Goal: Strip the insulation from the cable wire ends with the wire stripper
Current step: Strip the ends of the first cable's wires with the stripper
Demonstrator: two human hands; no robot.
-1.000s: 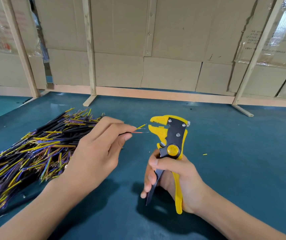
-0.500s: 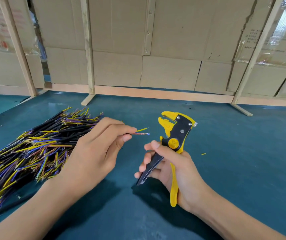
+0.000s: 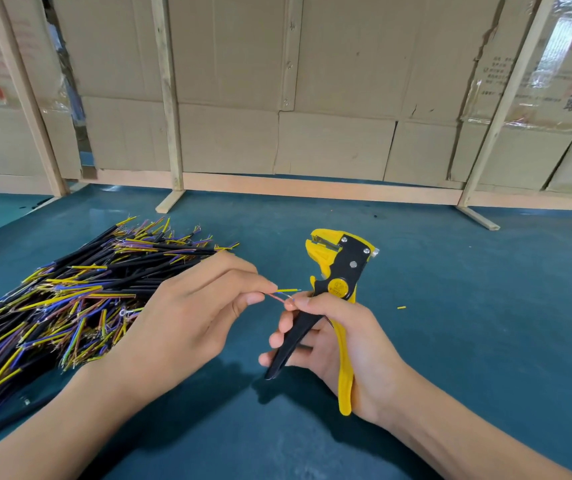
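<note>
Left hand [image 3: 187,317] pinches 1 cable [image 3: 282,295] between thumb and forefinger, its thin cores poking out toward the right: a yellow one held level, a pink one dipping lower. Pinching close to the tips probably keeps the limp cores stiff enough to aim.

Right hand [image 3: 340,337] is curled round the handles of the wire stripper [image 3: 338,278], tool upright, yellow head well above the cable ends. Thumb and forefinger of this hand reach forward and touch the pink core, likely teasing it apart from the others so 1 core can go in alone. Handles are spread, so the head looks unsqueezed.

Judgement: sorting step; no core is in the tool's mouth yet.

Pile of cables [image 3: 69,306] lies on the teal counter [image 3: 485,306] just left of the left hand, fanned ends toward the worker's reach. A small yellow offcut [image 3: 401,308] sits right of the tool. Cardboard panels [image 3: 312,98] on wooden frames stand behind.
</note>
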